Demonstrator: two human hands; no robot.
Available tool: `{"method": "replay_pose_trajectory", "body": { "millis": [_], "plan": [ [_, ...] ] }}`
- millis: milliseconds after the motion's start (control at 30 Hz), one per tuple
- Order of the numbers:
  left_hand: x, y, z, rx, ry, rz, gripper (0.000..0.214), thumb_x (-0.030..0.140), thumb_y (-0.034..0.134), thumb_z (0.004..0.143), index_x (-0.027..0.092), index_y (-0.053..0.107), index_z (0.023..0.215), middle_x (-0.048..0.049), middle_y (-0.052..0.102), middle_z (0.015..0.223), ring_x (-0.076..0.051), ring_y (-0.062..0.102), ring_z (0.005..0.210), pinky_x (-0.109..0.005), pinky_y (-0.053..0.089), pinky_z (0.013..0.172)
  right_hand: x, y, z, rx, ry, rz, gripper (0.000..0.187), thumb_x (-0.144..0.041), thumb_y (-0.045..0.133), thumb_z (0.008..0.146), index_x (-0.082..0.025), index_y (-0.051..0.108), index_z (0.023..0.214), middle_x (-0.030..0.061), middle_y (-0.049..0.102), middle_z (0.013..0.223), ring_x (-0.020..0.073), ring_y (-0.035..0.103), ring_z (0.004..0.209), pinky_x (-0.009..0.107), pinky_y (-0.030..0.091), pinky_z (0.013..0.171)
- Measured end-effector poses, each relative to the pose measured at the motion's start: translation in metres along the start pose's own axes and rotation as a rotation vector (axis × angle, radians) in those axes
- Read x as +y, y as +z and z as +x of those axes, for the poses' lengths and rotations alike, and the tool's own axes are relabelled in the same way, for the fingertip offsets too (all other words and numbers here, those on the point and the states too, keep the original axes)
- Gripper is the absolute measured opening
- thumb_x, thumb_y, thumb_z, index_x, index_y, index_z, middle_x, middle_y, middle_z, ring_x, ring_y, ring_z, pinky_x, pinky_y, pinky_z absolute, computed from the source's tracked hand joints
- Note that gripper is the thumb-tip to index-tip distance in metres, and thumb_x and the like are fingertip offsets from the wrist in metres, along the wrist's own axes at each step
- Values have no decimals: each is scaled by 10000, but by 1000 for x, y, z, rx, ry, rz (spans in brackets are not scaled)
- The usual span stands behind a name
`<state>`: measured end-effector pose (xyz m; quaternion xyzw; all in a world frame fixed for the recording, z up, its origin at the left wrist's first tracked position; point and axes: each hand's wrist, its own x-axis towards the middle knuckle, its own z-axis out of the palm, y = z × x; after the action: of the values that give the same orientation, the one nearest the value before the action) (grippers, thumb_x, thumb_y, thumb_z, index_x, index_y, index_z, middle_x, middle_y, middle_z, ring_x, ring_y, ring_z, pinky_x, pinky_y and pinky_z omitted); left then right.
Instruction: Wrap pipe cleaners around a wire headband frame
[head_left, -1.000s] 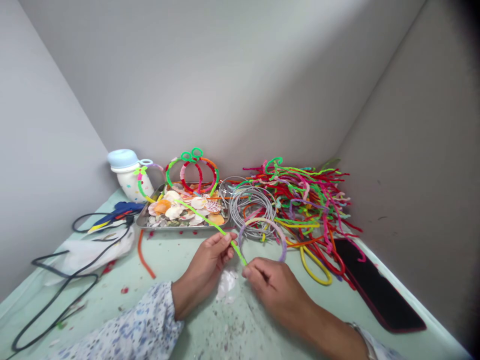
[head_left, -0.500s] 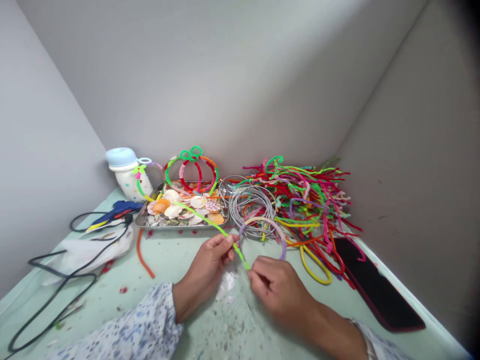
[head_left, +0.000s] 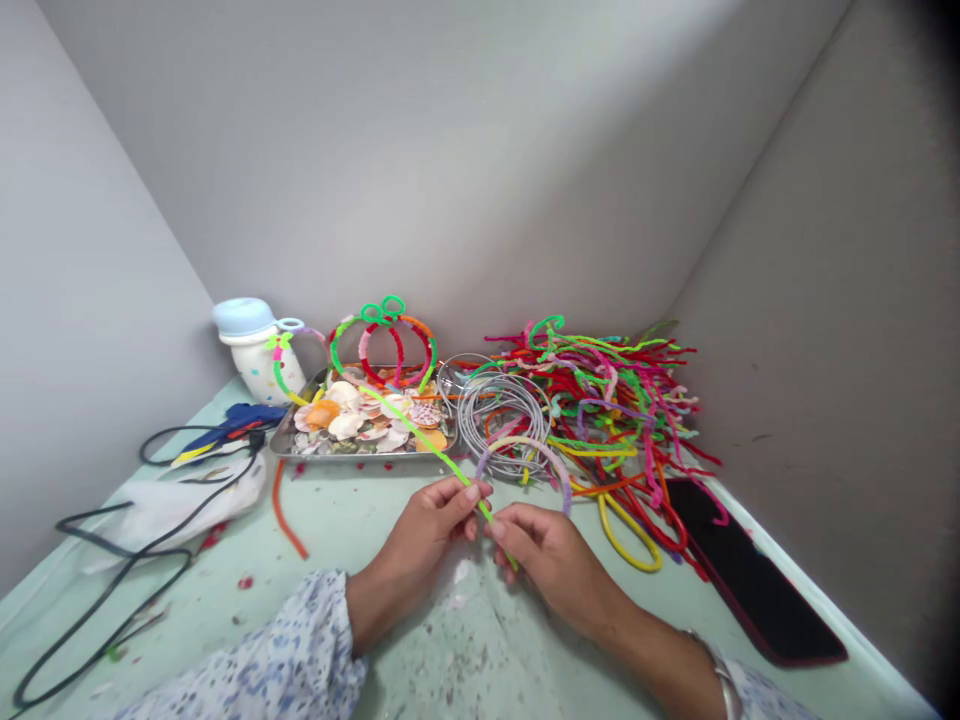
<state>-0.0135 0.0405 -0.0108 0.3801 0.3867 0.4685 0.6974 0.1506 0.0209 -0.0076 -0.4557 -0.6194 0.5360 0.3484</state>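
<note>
Both of my hands pinch one light green pipe cleaner (head_left: 409, 428) over the pale green table (head_left: 337, 540). My left hand (head_left: 427, 535) grips it with thumb and forefinger near its lower end. My right hand (head_left: 544, 555) holds the same stem just below, fingers curled, and the tip pokes out past them. The stem runs up and left over a metal tray of shells (head_left: 360, 425). A hoop wrapped in lilac and pink fuzz (head_left: 529, 460) lies on the table just beyond my right hand.
A heap of coloured pipe cleaners (head_left: 607, 400) and grey wire rings (head_left: 499, 410) fill the back right. A dark phone (head_left: 750, 575) lies at right. A white jar (head_left: 259, 350), a glue gun (head_left: 232, 420), black cables (head_left: 112, 570) and a loose orange stem (head_left: 289, 510) sit left.
My hands have drawn closer together along the green stem, and my right hand has slid up it so the tip now sticks out below. The hoop lies where it was.
</note>
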Motion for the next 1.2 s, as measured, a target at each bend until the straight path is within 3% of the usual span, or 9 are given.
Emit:
{"method": "replay_pose_trajectory", "body": {
  "millis": [233, 500, 700, 767, 933, 1000, 1100, 1200],
  "plan": [
    [0, -4, 0, -41, 1, -57, 317, 335, 749, 777, 134, 712, 1019, 13, 552, 599, -91, 471, 548, -202, 348, 562, 0, 1, 1, -31, 197, 267, 316, -451, 645, 775, -154, 581, 688, -20, 573, 565, 66, 472, 415, 184, 261, 385],
    [1, -9, 5, -15, 18, -187, 209, 288, 777, 757, 125, 711, 869, 3, 590, 803, -44, 477, 556, -164, 370, 540, 1, -3, 1, -97, 296, 447, 321, -450, 674, 741, -138, 598, 724, -49, 522, 514, 50, 454, 387, 185, 196, 375],
    [3, -6, 5, 14, 25, -162, 200, 277, 789, 734, 112, 680, 769, 20, 555, 692, -57, 462, 549, -171, 353, 529, -2, 1, -1, -62, 214, 196, 240, -386, 591, 807, -169, 556, 712, -43, 517, 533, 82, 466, 433, 209, 296, 433],
    [3, -4, 4, 35, 30, -147, 205, 272, 794, 721, 111, 668, 738, 24, 545, 653, -61, 449, 537, -176, 340, 523, 0, 2, -3, -17, 115, 15, 226, -341, 540, 851, -184, 524, 689, -44, 493, 529, 95, 456, 463, 223, 325, 468],
    [1, 0, 2, 85, 38, -111, 231, 270, 783, 716, 122, 621, 643, 37, 507, 570, -70, 420, 516, -196, 308, 519, 6, 3, -9, 144, -521, -779, 220, -139, 441, 885, -182, 527, 688, 9, 522, 649, 137, 471, 589, 270, 310, 552],
    [1, 0, 1, 95, 38, -101, 247, 276, 773, 722, 127, 605, 620, 42, 489, 550, -72, 407, 508, -204, 296, 517, 8, 4, -12, 161, -686, -998, 242, -72, 403, 872, -177, 545, 706, 28, 533, 669, 152, 473, 598, 289, 291, 551],
    [1, 0, 2, 76, 31, -94, 254, 290, 767, 727, 132, 596, 626, 42, 489, 559, -76, 409, 514, -208, 301, 527, 6, 7, -15, 166, -675, -1048, 244, -62, 393, 870, -169, 558, 726, 37, 546, 677, 155, 481, 595, 294, 281, 546],
    [1, -1, 2, 29, 15, -88, 250, 309, 767, 734, 131, 608, 661, 35, 505, 577, -80, 419, 520, -209, 311, 536, 2, 8, -15, 135, -448, -794, 189, -176, 454, 910, -166, 566, 758, 19, 559, 691, 136, 497, 595, 269, 316, 561]
  ]
}}
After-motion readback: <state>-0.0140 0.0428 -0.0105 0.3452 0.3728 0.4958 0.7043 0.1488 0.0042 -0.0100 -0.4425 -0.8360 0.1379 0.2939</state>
